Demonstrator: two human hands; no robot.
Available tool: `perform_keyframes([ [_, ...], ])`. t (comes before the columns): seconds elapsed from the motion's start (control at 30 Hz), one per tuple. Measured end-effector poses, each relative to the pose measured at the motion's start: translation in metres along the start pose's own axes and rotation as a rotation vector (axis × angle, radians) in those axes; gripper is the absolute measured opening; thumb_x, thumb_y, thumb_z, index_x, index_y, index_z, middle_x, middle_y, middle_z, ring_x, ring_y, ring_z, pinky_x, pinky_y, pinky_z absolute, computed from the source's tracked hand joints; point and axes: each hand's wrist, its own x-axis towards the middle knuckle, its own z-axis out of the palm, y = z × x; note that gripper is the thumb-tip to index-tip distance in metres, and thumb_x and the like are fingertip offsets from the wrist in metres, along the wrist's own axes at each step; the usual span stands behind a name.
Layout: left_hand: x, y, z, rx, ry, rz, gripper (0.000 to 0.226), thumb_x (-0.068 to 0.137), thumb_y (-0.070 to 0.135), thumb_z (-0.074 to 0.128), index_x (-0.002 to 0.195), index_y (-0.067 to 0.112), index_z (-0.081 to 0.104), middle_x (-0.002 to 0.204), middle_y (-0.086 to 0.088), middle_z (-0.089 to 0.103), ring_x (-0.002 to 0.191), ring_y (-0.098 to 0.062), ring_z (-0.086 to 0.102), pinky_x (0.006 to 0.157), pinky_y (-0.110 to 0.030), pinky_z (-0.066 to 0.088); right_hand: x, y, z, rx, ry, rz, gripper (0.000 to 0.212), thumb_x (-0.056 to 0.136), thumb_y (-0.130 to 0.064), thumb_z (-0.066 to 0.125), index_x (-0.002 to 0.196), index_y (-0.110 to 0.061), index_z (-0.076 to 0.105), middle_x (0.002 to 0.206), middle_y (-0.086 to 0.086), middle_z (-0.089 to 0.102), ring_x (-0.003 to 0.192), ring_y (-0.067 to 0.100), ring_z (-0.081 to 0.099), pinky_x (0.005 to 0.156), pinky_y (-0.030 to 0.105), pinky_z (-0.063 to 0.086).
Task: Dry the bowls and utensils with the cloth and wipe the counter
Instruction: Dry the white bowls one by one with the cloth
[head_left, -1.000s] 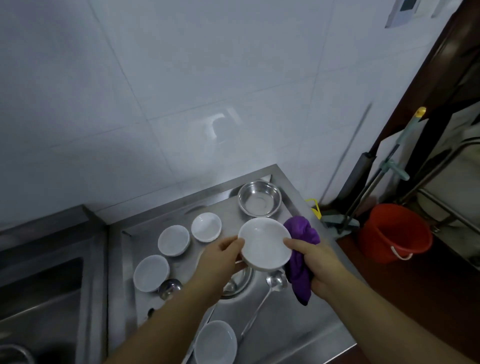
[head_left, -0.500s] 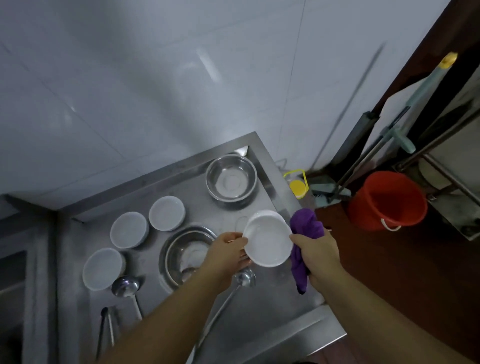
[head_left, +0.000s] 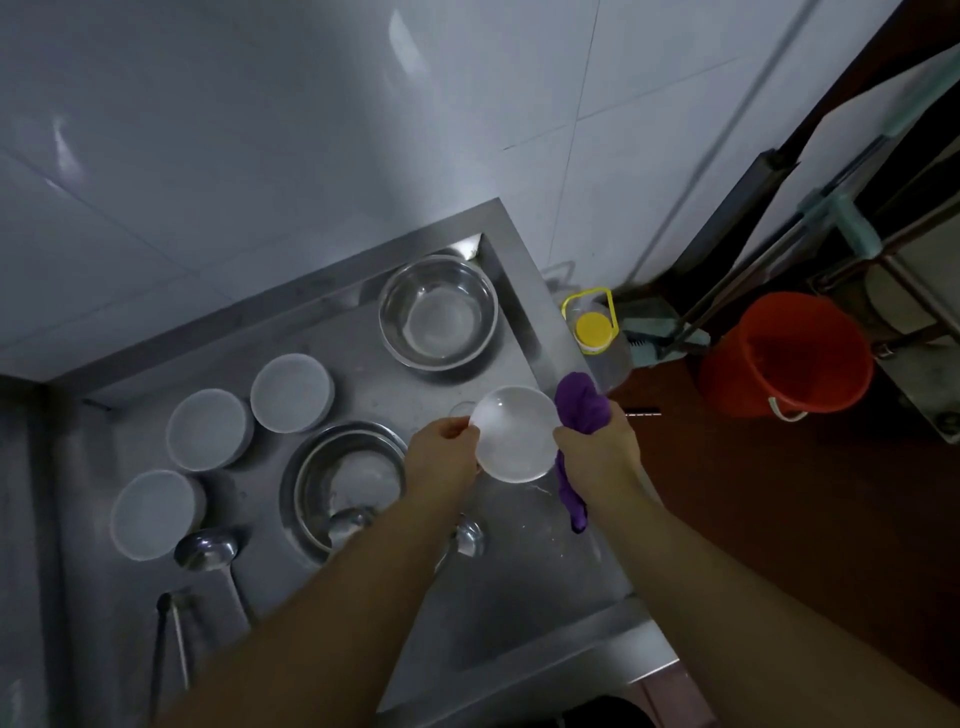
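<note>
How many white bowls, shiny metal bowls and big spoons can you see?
White bowls: 4, with three on the counter and one held
Metal bowls: 2
Ladles: 3
Total: 9

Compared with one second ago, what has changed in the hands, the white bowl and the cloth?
Mostly the view tipped downward, so more of the counter shows. The left hand and right hand still hold the white bowl between them above the counter, and the purple cloth stays bunched in the right hand. Nothing was picked up or let go; the other dishes lie as before.
</note>
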Motion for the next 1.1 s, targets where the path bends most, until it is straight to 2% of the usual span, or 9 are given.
perform_keyframes([
  [0.1,0.004,-0.003,0.001,0.039,0.01,0.026,0.033,0.092,0.027,0.069,0.075,0.054,0.079,0.073,0.028,0.074,0.088,-0.017,0.075,0.085,-0.044,0.067,0.004,-0.002,0.003,-0.053,-0.005,-0.037,0.034,0.078,-0.011,0.073,0.088,-0.035,0.052,0.081,-0.012,0.063,0.069,0.006,0.059,0.057,0.023,0.042],
  [0.2,0.004,-0.007,-0.001,0.091,-0.004,0.074,0.039,0.087,0.037,0.063,0.068,0.071,0.068,0.078,0.038,0.07,0.091,-0.015,0.074,0.087,-0.043,0.065,0.004,-0.003,0.003,-0.151,-0.025,-0.102,0.03,0.079,-0.01,0.071,0.099,-0.029,0.057,0.085,-0.002,0.066,0.071,0.014,0.06,0.058,0.026,0.043],
  [0.33,0.004,-0.009,-0.002,0.138,-0.037,0.126,0.028,0.093,0.036,0.064,0.086,0.059,0.077,0.085,0.026,0.075,0.091,-0.014,0.074,0.09,-0.044,0.065,0.009,-0.001,-0.001,-0.187,-0.043,-0.165,0.03,0.084,-0.019,0.078,0.103,-0.028,0.057,0.083,-0.011,0.061,0.078,0.02,0.057,0.062,0.028,0.044],
  [0.5,-0.001,-0.007,-0.022,0.139,-0.026,0.111,0.031,0.098,0.035,0.067,0.128,0.03,0.074,0.12,0.009,0.073,0.109,-0.02,0.07,0.1,-0.044,0.06,0.008,0.001,-0.011,-0.194,-0.008,-0.188,0.047,0.084,-0.033,0.083,0.124,-0.035,0.058,0.088,-0.02,0.053,0.088,0.018,0.054,0.082,0.034,0.044],
  [0.63,-0.015,-0.014,-0.052,0.15,-0.029,0.133,0.029,0.098,0.035,0.066,0.127,0.031,0.072,0.117,0.005,0.073,0.106,-0.02,0.07,0.097,-0.042,0.06,-0.012,-0.003,-0.021,-0.206,0.03,-0.219,0.043,0.083,-0.033,0.083,0.11,-0.041,0.05,0.085,-0.025,0.054,0.083,0.018,0.056,0.079,0.033,0.043],
  [0.77,-0.029,-0.028,-0.088,0.251,-0.008,0.2,0.024,0.098,0.035,0.066,0.121,0.031,0.074,0.11,0.009,0.073,0.094,-0.008,0.064,0.073,-0.022,0.047,-0.049,-0.009,-0.014,-0.213,0.058,-0.274,0.036,0.082,-0.029,0.083,0.103,-0.034,0.054,0.084,-0.016,0.058,0.075,0.016,0.058,0.07,0.031,0.042],
  [0.87,-0.04,-0.045,-0.123,0.358,-0.011,0.215,0.02,0.098,0.035,0.064,0.113,0.029,0.076,0.107,0.005,0.075,0.096,-0.016,0.069,0.084,-0.033,0.056,-0.084,-0.011,0.002,-0.218,0.019,-0.326,0.036,0.081,-0.026,0.083,0.094,-0.037,0.051,0.079,-0.016,0.059,0.068,0.001,0.054,0.064,0.03,0.041],
  [0.97,-0.047,-0.073,-0.166,0.496,-0.01,0.252,0.025,0.099,0.036,0.063,0.121,0.028,0.072,0.111,0.005,0.074,0.102,-0.019,0.069,0.083,-0.031,0.05,-0.118,-0.004,0.027,-0.228,-0.083,-0.356,0.031,0.08,-0.023,0.082,0.088,-0.033,0.053,0.077,-0.006,0.064,0.067,0.009,0.06,0.056,0.027,0.045],
  [1.1,-0.053,-0.127,-0.222,0.666,-0.021,0.266,0.021,0.1,0.034,0.061,0.118,0.03,0.071,0.103,0.008,0.068,0.089,-0.014,0.062,0.069,-0.029,0.043,-0.16,0.015,0.068,-0.253,-0.261,-0.328,0.029,0.081,-0.018,0.079,0.092,-0.033,0.056,0.084,0.005,0.069,0.076,0.025,0.067,0.066,0.038,0.055],
])
